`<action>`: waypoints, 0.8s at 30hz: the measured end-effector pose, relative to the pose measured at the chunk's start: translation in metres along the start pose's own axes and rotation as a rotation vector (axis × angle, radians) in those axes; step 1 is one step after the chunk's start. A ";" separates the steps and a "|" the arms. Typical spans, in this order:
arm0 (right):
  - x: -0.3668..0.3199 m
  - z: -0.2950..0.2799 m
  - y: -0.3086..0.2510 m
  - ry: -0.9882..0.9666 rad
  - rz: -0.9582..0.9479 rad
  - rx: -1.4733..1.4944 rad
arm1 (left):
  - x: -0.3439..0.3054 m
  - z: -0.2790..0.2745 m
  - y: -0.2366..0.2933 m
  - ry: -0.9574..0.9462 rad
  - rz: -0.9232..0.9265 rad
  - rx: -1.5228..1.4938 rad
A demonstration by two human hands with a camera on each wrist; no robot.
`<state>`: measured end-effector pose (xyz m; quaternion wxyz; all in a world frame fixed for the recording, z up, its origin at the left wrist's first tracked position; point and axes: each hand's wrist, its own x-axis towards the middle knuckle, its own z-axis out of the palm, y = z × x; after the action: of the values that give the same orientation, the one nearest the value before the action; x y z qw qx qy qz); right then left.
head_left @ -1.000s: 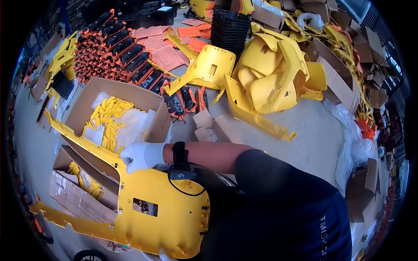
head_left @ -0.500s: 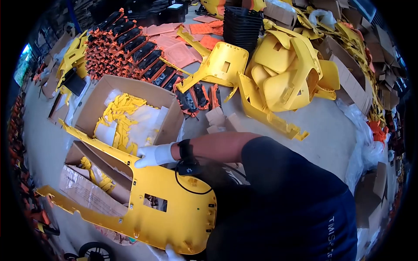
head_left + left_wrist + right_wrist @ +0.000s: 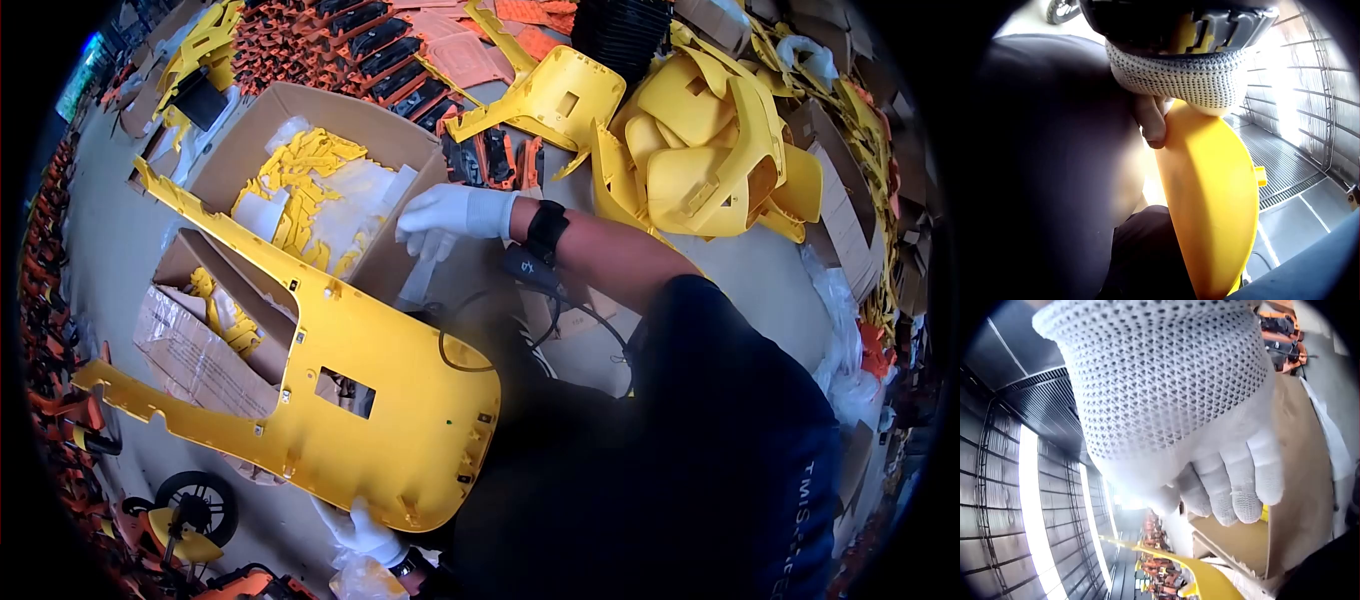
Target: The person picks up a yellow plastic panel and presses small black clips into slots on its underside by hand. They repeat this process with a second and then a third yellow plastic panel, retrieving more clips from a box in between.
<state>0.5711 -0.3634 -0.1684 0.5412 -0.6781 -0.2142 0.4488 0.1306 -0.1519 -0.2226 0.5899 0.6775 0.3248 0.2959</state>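
Observation:
A large yellow plastic panel [image 3: 400, 420], with two long arms and a rectangular cutout, is tilted in front of the body. At its lower edge my gloved left hand [image 3: 365, 535] grips it. In the left wrist view a bare fingertip [image 3: 1155, 134] lies against one face of the panel [image 3: 1210, 194]. My gloved right hand [image 3: 455, 215] is off the panel, over the right side of a cardboard box [image 3: 400, 145]. Its fingers [image 3: 1244, 494] hang loosely bent, with nothing seen in them. Yellow plastic pieces [image 3: 310, 185] and clear plastic film lie in that box.
A second cardboard box [image 3: 200, 345] with yellow pieces stands behind the panel's arms. Stacked yellow panels [image 3: 700, 150] lie on the floor at the right. Orange and black parts [image 3: 390, 60] are piled at the back. A wheeled vehicle [image 3: 195, 515] stands at lower left.
My right hand has let go of the panel's upper edge and moved up and right toward the box rim. The left hand still grips the panel. The head view has shifted.

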 end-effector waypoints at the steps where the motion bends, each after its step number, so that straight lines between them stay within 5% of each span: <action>1: -0.014 -0.023 0.019 0.109 -0.014 -0.029 | 0.000 -0.003 -0.002 -0.003 -0.011 -0.007; 6: -0.068 -0.095 0.171 0.299 0.429 -0.230 | 0.012 -0.001 -0.002 -0.041 -0.093 -0.045; 10: -0.054 -0.102 0.351 -0.046 0.316 -1.275 | 0.016 0.010 0.011 -0.116 -0.157 -0.013; 13: -0.053 -0.084 0.406 -0.026 0.472 -1.020 | 0.014 0.022 0.024 -0.006 -0.173 -0.030; 16: -0.064 -0.070 0.466 -0.191 0.291 -1.015 | 0.012 0.023 0.031 0.118 -0.198 -0.058; 19: -0.067 -0.051 0.408 -0.094 0.645 -0.954 | 0.016 0.032 0.043 0.139 -0.206 -0.154; 24: -0.075 -0.048 0.422 -0.181 0.403 -1.064 | 0.016 0.033 0.042 0.194 -0.246 -0.147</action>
<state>0.4911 -0.5839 -0.5309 0.0089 -0.8432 -0.3227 0.4298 0.1701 -0.1637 -0.1851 0.6356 0.5558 0.4382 0.3083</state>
